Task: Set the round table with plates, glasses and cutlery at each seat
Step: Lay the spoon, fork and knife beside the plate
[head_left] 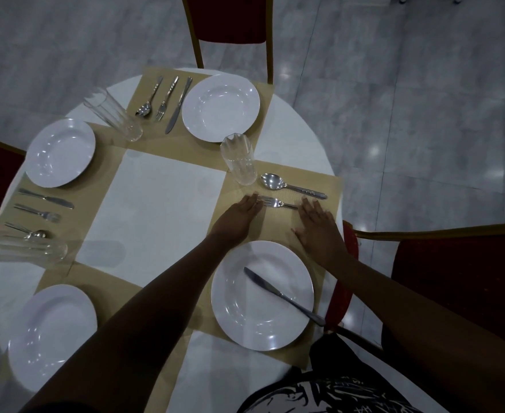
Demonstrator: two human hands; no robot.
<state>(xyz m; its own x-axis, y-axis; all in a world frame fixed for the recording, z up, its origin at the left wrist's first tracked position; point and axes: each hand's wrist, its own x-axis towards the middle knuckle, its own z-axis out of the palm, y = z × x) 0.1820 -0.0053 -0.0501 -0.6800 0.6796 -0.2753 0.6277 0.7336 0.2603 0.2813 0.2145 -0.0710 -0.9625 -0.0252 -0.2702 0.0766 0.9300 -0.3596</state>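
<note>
Nearest, low in the frame, a knife (pixel 284 296) lies slanted across the plate (pixel 245 323), not yet beside it. Above that, the left hand (pixel 242 211) and right hand (pixel 319 226) rest flat on the placemat (pixel 328 186), fingers straight, bracketing the fork (pixel 278 202). Beyond sit a spoon (pixel 290 186) and glass (pixel 239 162). Judging by closeness, a careless left-hand nudge could tip that glass.

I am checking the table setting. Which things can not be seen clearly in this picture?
- Fork, head view: its two ends lie under the fingertips of the left hand and right hand.
- Near-left placemat, head view: the left forearm covers part, so cutlery there cannot be told.
- Left glass: cut by the frame edge.
</note>
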